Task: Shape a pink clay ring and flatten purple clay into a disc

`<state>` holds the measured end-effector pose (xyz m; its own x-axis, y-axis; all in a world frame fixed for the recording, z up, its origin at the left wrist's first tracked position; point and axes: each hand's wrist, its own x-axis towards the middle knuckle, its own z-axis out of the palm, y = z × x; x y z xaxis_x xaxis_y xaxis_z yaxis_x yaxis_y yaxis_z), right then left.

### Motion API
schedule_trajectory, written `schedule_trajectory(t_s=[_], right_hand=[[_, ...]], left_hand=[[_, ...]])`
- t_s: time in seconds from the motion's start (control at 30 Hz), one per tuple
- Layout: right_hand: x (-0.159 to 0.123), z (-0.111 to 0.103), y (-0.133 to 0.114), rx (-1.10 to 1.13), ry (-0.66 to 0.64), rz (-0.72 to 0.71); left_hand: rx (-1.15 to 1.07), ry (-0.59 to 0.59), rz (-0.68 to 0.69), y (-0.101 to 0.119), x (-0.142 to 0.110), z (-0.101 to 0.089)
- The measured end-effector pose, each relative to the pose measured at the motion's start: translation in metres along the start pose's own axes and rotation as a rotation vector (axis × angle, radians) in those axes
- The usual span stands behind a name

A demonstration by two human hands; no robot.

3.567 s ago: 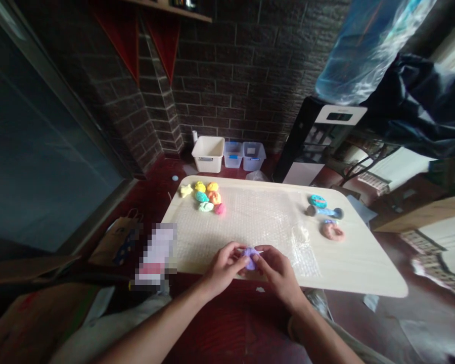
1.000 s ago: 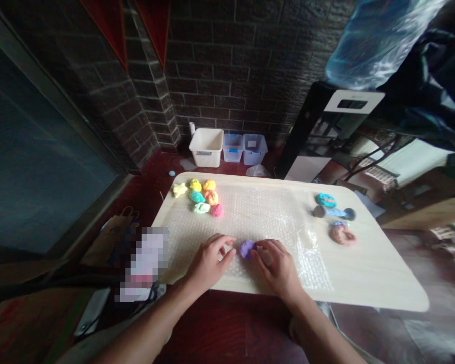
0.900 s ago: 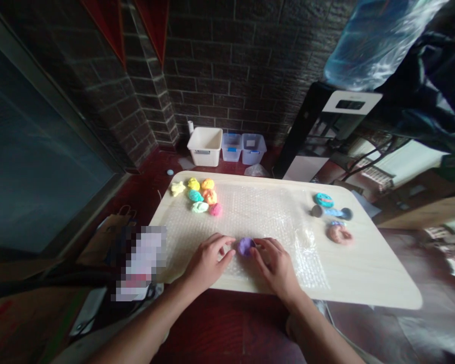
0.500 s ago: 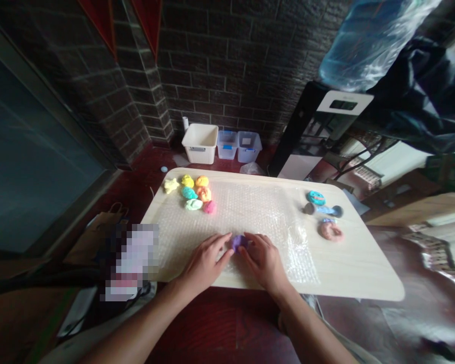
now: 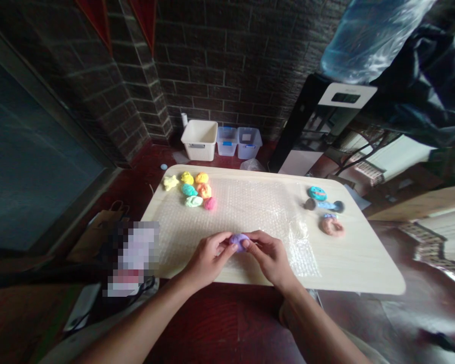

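Observation:
A purple lump of modelling clay [image 5: 239,241] is pinched between both hands over the near side of the bubble wrap [image 5: 246,210]. My left hand [image 5: 209,254] closes on its left side with thumb and fingers. On the other side, my right hand [image 5: 268,254] grips it, the thumb pressing its front. Farther left lie several coloured clay lumps: yellow [image 5: 187,178], orange [image 5: 204,190], teal [image 5: 189,189], pale green [image 5: 193,201] and pink [image 5: 210,203], with a pale yellow star-like piece [image 5: 170,182].
On the table's [image 5: 364,263] right side lie a teal disc [image 5: 317,192], a blue dumbbell-shaped piece [image 5: 325,205] with grey ends and a pinkish ring [image 5: 332,226]. Beyond the far edge stand a white bin [image 5: 199,141], two clear bins [image 5: 249,144] and a water dispenser [image 5: 307,126].
A second ago the purple clay lay on the bubble wrap, my left hand apart from it. Both hands have since closed on it and it appears raised. The camera view has shifted slightly.

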<state>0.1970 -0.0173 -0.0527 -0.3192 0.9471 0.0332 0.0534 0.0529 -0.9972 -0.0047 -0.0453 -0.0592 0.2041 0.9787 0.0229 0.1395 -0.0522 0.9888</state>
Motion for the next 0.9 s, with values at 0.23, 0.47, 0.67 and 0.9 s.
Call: schedule_trajectory(t_s=[0.23,0.47,0.67,0.9], right_hand=[[-0.002,0.002,-0.009,-0.096,-0.017,-0.061],[-0.004,0.009,0.000,0.072,0.028,0.014],[-0.004,0.013,0.001,0.017,0.045,-0.050],[-0.003,0.011,0.001,0.066,0.069,-0.010]], left_hand=[[-0.094,0.083,-0.002,0.004,0.001,0.003],[-0.102,0.150,-0.015,0.012,0.000,0.003],[-0.029,0.173,0.001,0.008,-0.002,0.006],[-0.135,0.153,-0.048,0.006,0.000,0.009]])
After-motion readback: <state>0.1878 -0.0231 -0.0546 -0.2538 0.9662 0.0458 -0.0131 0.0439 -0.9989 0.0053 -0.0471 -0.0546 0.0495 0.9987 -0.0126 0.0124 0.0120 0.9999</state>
